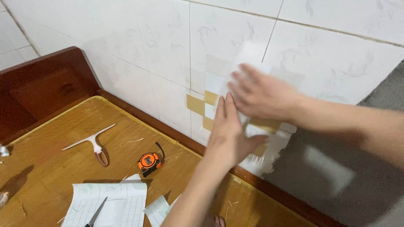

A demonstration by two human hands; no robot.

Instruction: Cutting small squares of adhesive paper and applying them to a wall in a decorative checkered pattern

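My left hand (229, 132) lies flat, fingers together, against the tiled wall (160, 46), pressing a white sheet of adhesive film (267, 157) over a patch of beige and white squares (198, 105). My right hand (261, 93), blurred, rests flat on the upper part of the same sheet, just above the left hand's fingertips. Neither hand grips anything.
On the yellow-brown tabletop (54, 168) lie a white squeegee with a reddish handle (93, 142), an orange tape measure (149, 162), grid-backed paper sheets (107, 204) and scissors (96, 215). A dark wooden headboard (40, 92) stands at left. Grey bare wall (370, 185) is at right.
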